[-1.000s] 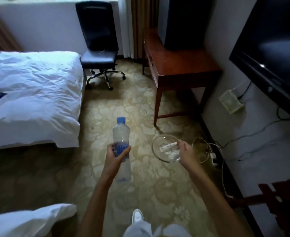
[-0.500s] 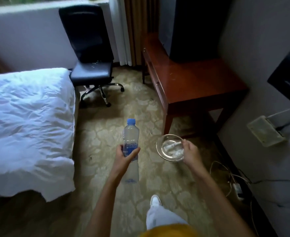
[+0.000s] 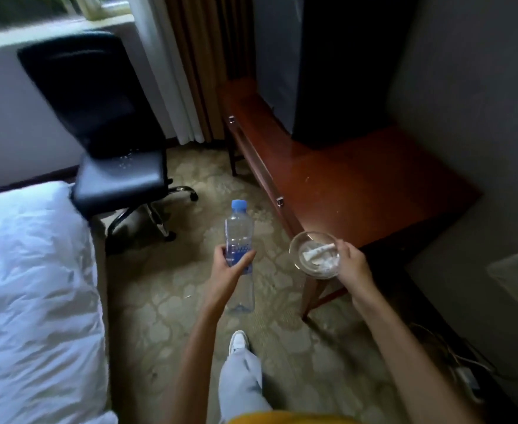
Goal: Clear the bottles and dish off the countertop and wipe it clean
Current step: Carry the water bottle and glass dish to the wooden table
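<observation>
Now closer to desk (image 3: 358, 185) near corner; L hand (image 3: 230, 270) grips bottle (image 3: 238, 237), R hand (image 3: 351, 264) pinches dish (image 3: 314, 255) rim—carrying, wipe pending.

one bottle (image 3: 239, 240), one dish (image 3: 315, 255), two hands, left (image 3: 227, 270) and right (image 3: 352, 264), one chair (image 3: 104, 123), one desk (image 3: 358, 185), one bed (image 3: 31, 295), one shoe (image 3: 238, 339).

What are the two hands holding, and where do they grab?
Left hand grips the water bottle around its label; right hand holds the glass dish by its rim.
</observation>
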Demonstrator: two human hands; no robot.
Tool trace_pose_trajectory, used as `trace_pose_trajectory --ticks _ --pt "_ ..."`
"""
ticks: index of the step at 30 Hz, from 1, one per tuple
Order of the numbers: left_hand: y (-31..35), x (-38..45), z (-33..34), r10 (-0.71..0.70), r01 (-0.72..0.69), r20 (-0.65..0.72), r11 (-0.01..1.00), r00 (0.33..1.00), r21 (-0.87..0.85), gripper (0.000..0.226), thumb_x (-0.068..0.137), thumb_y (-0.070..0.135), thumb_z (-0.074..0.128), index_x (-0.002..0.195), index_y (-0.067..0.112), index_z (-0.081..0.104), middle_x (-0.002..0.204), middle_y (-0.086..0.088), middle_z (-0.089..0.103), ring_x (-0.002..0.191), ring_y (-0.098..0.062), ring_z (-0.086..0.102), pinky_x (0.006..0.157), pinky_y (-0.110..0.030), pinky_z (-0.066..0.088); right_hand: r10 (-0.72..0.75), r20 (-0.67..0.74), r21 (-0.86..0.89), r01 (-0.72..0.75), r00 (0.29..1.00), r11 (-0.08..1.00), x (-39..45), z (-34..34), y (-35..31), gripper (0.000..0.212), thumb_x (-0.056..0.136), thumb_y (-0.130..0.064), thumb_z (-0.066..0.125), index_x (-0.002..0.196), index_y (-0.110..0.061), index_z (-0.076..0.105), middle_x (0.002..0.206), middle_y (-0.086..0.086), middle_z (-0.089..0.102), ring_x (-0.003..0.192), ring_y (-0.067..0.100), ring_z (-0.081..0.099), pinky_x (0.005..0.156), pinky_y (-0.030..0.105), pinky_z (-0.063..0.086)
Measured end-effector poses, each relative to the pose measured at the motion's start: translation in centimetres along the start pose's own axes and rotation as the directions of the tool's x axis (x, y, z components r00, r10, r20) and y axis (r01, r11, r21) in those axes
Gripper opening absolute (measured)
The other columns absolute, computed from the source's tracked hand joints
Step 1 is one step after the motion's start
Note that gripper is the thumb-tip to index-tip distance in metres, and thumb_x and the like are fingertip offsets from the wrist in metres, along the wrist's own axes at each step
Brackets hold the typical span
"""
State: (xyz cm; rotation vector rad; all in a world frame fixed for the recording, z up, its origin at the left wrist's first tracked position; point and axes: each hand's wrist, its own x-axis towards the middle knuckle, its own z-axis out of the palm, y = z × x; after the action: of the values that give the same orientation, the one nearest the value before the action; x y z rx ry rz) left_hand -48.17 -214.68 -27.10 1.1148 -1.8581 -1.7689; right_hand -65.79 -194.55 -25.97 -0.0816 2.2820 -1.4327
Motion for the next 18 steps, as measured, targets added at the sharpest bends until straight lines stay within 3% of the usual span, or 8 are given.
trace_pose_trajectory --ticks 5,8,10,12,15,18 --pt "5.7 13.5 1.6 0.027 -0.034 0.227 0.999 0.974 0.028 0.056 0.09 0.036 0.08 0.129 0.014 0.048 0.117 -0.006 0.069 0.09 -0.005 0.073 0.074 -0.019 0.058 0.1 -0.178 0.12 -0.079 0.979 0.99 7.6 1.7 -4.3 0.038 0.11 -0.038 0.037 0.113 -0.018 0.068 0.1 0.006 0.073 0.092 0.022 0.071 0.075 0.034 0.055" --pt "9.1 21.1 4.1 0.069 -0.102 0.386 0.993 0.92 0.066 0.064 0.085 0.042 0.083 0.129 0.015 0.045 0.12 -0.007 0.067 0.102 -0.016 0.073 0.09 -0.034 0.061 0.148 -0.307 0.163 -0.102 0.94 0.981 11.7 1.4 -6.2 0.037 0.11 -0.039 0.036 0.113 -0.02 0.068 0.099 0.005 0.073 0.085 0.02 0.069 0.068 0.032 0.053" --pt "11.0 25.0 6.6 0.082 -0.133 0.48 0.988 0.873 0.073 0.07 0.084 0.043 0.084 0.132 0.016 0.042 0.122 -0.008 0.066 0.104 -0.021 0.073 0.092 -0.039 0.062 0.172 -0.376 0.189 -0.106 0.911 0.976 13.6 0.9 -6.9 0.036 0.11 -0.037 0.036 0.112 -0.018 0.067 0.097 0.003 0.071 0.081 0.017 0.066 0.061 0.028 0.046" --pt "12.4 28.4 10.1 0.086 -0.145 0.548 0.987 0.832 0.065 0.073 0.082 0.043 0.086 0.133 0.016 0.04 0.123 -0.01 0.066 0.102 -0.02 0.074 0.087 -0.036 0.062 0.208 -0.443 0.22 -0.12 0.872 0.968 15.9 0.3 -6.8 0.038 0.11 -0.038 0.036 0.111 -0.018 0.068 0.099 0.004 0.072 0.081 0.017 0.065 0.06 0.028 0.045" --pt "13.9 32.2 15.8 0.065 -0.122 0.631 0.991 0.773 0.048 0.068 0.085 0.024 0.086 0.133 0.012 0.04 0.119 -0.011 0.066 0.094 -0.016 0.072 0.08 -0.029 0.062 0.282 -0.495 0.259 -0.169 0.822 0.951 19.7 -0.7 -5.2 0.04 0.109 -0.042 0.035 0.112 -0.02 0.068 0.103 0.004 0.073 0.087 0.02 0.068 0.066 0.033 0.048" --pt "14.1 35.7 21.4 0.085 -0.173 0.641 0.982 0.763 0.076 0.066 0.081 0.008 0.087 0.128 0.007 0.04 0.115 -0.006 0.061 0.095 -0.013 0.068 0.073 -0.02 0.06 0.319 -0.543 0.273 -0.196 0.777 0.942 23.7 -1.9 -3.4 0.041 0.109 -0.044 0.034 0.115 -0.021 0.067 0.101 0.004 0.071 0.08 0.018 0.061 0.063 0.033 0.045"
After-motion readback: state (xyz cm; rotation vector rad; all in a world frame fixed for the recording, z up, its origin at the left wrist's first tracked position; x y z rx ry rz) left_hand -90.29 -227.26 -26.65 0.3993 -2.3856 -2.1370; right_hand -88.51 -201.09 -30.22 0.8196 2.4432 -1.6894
